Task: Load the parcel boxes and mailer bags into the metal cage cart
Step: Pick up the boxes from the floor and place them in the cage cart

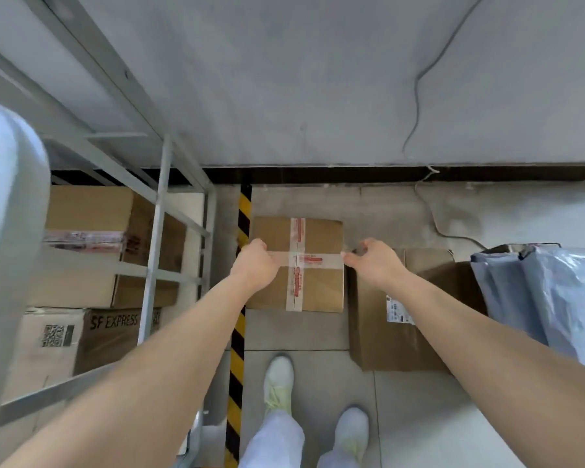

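A brown parcel box (318,288) with a cross of red-printed clear tape lies on the floor ahead of me. My left hand (254,261) is at its left edge with the fingers curled down over that edge. My right hand (372,261) hovers at the right edge, fingers spread and loosely bent, the thumb tip touching the edge. The metal cage cart (156,231) stands to the left and holds several cardboard boxes (88,211), one marked SF EXPRESS (115,329). Another brown box (379,336) with a white label lies under my right forearm. Grey mailer bags (554,298) are piled at the right.
A yellow and black striped line (238,349) runs along the floor between the cart and the taped box. The grey wall (318,79) rises just behind the box, with a cable (416,106) hanging down it. My feet (277,383) stand on the tiles behind the box.
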Motion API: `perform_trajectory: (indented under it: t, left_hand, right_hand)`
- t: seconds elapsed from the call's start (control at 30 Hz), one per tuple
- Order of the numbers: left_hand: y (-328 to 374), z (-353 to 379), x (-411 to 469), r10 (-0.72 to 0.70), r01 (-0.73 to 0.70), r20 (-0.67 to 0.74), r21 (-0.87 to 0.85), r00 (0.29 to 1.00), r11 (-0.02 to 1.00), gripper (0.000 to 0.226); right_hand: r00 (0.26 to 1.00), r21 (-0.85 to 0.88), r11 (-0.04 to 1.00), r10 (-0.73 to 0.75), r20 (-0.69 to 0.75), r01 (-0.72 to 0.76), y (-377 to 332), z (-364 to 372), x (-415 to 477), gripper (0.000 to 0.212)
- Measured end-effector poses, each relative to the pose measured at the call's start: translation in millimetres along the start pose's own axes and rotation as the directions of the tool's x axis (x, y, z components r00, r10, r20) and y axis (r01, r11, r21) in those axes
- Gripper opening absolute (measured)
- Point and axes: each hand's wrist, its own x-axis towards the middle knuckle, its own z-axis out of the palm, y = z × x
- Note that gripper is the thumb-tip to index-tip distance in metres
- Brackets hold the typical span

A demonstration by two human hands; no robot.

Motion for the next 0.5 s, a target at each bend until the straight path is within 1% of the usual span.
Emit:
perform_trajectory:
  t: [0.1,0.17,0.23,0.3,0.37,0.43,0.5]
  left_hand:
    - [-26.3,26.6,49.2,-0.048,0.048,0.018,-0.006,0.999,0.999,0.039]
    - [-41.4,41.7,78.6,-0.072,0.072,0.009,0.022,0.997,0.997,0.037]
    - [-55.9,57.1,107.7,-0.083,0.083,-0.001,0.048,0.997,0.995,0.036]
    - [-68.1,70.2,133.5,-0.099,0.099,-0.007,0.037,0.995,0.994,0.036]
    - [-77.0,83.3,159.6,-0.121,0.122,-0.031,0.013,0.992,0.992,0.038]
    - [-84.9,93.3,182.3,-0.167,0.166,-0.082,-0.019,0.983,0.986,0.043]
    - [-91.3,101.6,200.4,-0.223,0.218,-0.134,-0.046,0.966,0.975,0.056]
  right_hand:
    - [1.0,-0.004,1.0,0.028,0.012,-0.028,16.8,27.1,46.8,0.054]
    - [0.999,0.002,0.999,0.044,0.014,-0.044,28.0,44.1,76.1,0.05]
    - [0.997,0.038,0.996,0.077,0.026,-0.078,39.3,61.4,106.2,0.047]
    - [0.991,0.114,0.985,0.124,0.043,-0.128,50.8,78.7,136.7,0.047]
    - [0.986,0.198,0.966,0.16,0.053,-0.167,64.6,97.5,170.3,0.047]
    - [0.98,0.266,0.944,0.189,0.056,-0.197,73.5,114.8,198.8,0.046]
    - [0.969,0.329,0.912,0.238,0.062,-0.245,82.1,128.7,222.0,0.048]
